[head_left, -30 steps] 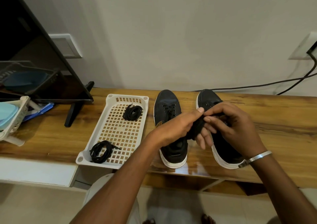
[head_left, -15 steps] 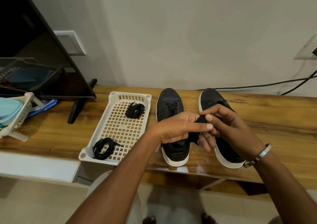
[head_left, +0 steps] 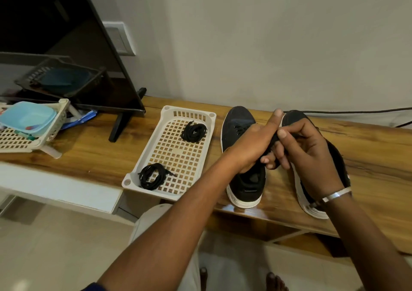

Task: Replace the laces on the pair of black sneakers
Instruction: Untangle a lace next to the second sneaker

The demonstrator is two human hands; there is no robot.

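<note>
No readable text, label or number anywhere.

Glossy grained wooden shelf (head_left: 93, 154), white perforated plastic tray (head_left: 138, 170), matt black cloth sneakers (head_left: 238, 121), polished metal bangle (head_left: 336, 196)

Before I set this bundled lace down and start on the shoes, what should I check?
1. Black lace bundle gripped by both the left hand and the right hand: ok.
2. Bundle fully wound: cannot tell, fingers cover it.
3. White perforated plastic tray has bare space between its two coiled black laces: ok.
4. Left black sneaker unlaced: not ok, lace still at its front eyelets.
5. Right black sneaker unlaced: cannot tell, hand blocks it.
</note>
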